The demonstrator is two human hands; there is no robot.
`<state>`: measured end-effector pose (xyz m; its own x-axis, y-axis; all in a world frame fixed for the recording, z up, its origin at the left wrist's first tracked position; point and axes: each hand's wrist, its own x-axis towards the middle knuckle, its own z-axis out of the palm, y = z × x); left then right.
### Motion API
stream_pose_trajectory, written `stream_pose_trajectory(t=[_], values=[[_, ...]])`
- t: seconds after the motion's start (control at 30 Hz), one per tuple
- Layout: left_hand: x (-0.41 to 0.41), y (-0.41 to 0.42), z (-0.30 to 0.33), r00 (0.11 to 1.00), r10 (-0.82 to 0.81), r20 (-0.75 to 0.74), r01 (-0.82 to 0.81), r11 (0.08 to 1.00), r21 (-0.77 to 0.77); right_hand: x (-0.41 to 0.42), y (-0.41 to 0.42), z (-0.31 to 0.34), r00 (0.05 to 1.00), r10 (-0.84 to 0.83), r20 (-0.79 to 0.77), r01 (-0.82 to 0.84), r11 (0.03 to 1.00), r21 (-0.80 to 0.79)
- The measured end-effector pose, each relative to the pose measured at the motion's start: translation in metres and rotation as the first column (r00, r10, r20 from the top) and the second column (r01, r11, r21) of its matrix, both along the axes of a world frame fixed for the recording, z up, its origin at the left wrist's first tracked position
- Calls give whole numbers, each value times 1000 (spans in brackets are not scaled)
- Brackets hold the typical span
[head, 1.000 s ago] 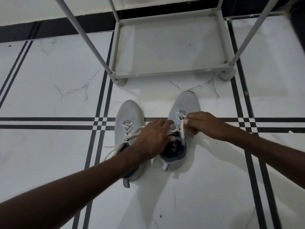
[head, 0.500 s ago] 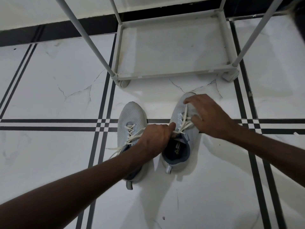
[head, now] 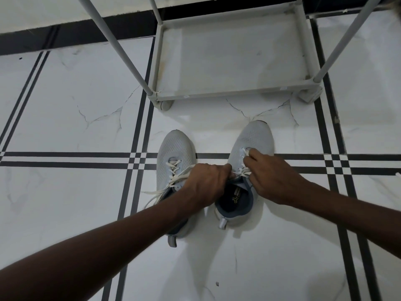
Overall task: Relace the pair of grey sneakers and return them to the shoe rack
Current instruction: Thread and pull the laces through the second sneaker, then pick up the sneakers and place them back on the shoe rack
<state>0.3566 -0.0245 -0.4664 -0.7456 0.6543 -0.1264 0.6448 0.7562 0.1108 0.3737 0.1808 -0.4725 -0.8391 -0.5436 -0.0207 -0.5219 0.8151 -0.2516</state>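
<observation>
Nearest, both forearms reach in from the bottom edge toward the pair of sneakers standing side by side on the white tiled floor (head: 65, 127), toes pointing away, set so both lace rows face the person. The left hand (head: 206, 185) is closed over the near end of the lacing on the right sneaker (head: 245, 177), apparently pinching a lace end (head: 235, 173) to keep it taut, though what lies under the fingers is hidden. The right hand (head: 271, 177) curls over the same shoe, fingertips (head: 249, 152) at a far eyelet, probably working the lace through. The left sneaker (head: 173, 161) sits just beside it, its laces (head: 165, 187) loose and trailing left. Farther off stands the empty bottom shelf of the shoe rack (head: 230, 94), close enough for the return.
</observation>
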Motion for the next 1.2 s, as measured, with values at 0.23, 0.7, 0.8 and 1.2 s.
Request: stream_pose_trajectory(t=[0.23, 0.7, 0.8, 1.2], values=[[6, 3, 3, 995, 101, 16, -99, 991, -91, 1, 10, -2, 999, -36, 23, 34, 996, 81], [14, -8, 17, 983, 90, 157, -84, 995, -50, -4, 24, -11, 999, -9, -42, 12, 998, 64], [2, -29, 31, 968, 197, 157, -215, 970, 109, 21, 18, 4, 947, -296, -122, 276, 948, -156], [32, -132, 25, 393, 609, 689, -741, 653, -155, 78, -23, -10, 494, -542, 680, 841, 498, -213]])
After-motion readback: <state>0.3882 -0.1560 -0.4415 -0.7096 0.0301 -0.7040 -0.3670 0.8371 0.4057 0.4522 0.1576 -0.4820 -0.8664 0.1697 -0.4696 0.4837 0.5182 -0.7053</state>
